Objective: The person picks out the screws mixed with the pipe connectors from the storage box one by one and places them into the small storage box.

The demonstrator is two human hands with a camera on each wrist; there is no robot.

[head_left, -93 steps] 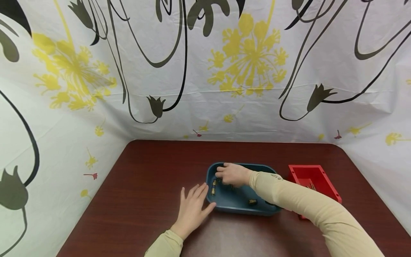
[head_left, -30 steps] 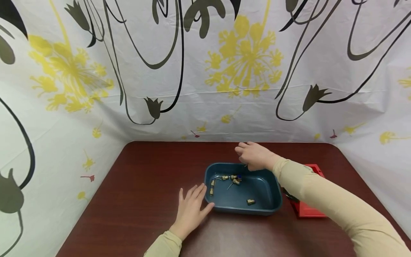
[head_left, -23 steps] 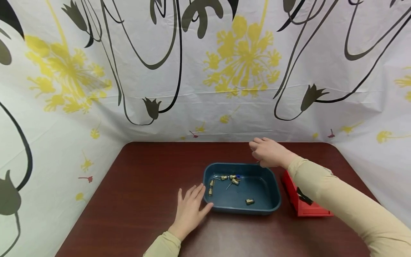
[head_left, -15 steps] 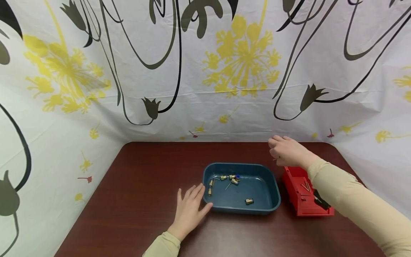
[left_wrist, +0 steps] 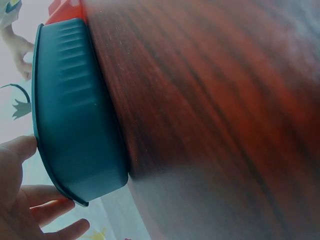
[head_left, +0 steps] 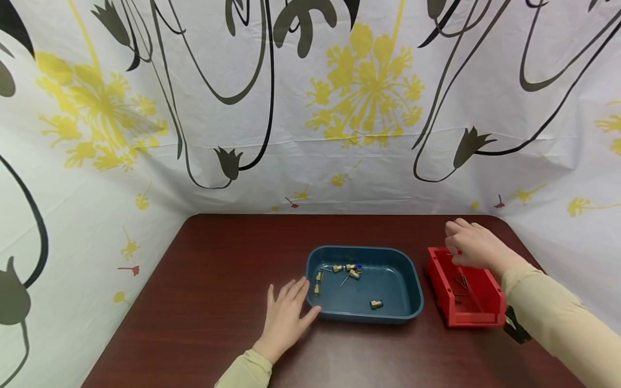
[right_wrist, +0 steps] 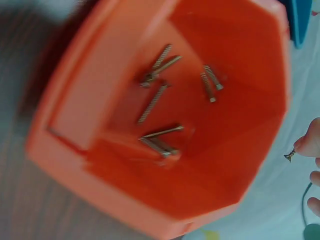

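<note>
Above the red bin (head_left: 464, 291), the right hand (head_left: 473, 245) has travelled over from the blue tray (head_left: 364, 312), fingers pinching a screw (right_wrist: 289, 156). Release looks close. The left hand (head_left: 286, 315) stays flat, fingers spread, touching the tray.

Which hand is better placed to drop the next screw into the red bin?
The right hand. It hangs over the red plastic bin and pinches a small screw at its fingertips. The left hand lies flat on the dark wooden table, touching the blue plastic tray.

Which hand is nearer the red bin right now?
Right. The right hand hovers over the red bin, pinching a screw; the left hand rests beside the blue tray, far from it.
</note>
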